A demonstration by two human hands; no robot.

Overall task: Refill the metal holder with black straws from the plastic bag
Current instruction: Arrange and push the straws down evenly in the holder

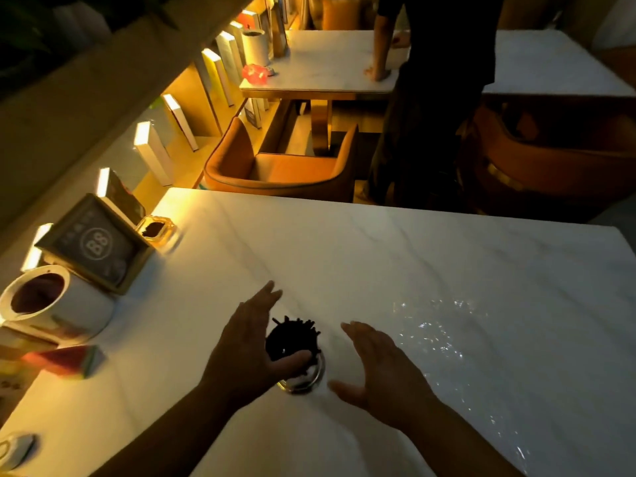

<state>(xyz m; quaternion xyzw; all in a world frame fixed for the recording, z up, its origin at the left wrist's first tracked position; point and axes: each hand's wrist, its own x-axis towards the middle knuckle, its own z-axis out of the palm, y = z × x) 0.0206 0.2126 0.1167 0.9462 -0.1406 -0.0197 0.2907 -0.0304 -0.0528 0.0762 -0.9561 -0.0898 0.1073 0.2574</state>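
A round metal holder [307, 379] stands on the white marble table [378, 256], packed with black straws [292, 339] whose tips stick up unevenly. My left hand [247, 349] is flat and open against the holder's left side, its thumb lying across the front of the straws. My right hand [382, 366] hovers open just to the right of the holder, apart from it, fingers spread. A clear plastic bag [447, 332] lies flat and glinting on the table to the right of my right hand.
At the table's left edge stand a white cup [86, 304], a framed sign marked 88 [96, 242], a small glass dish [156, 230] and a coloured packet [69, 359]. An orange chair [282, 166] sits beyond the far edge. A person [430, 98] stands by another table.
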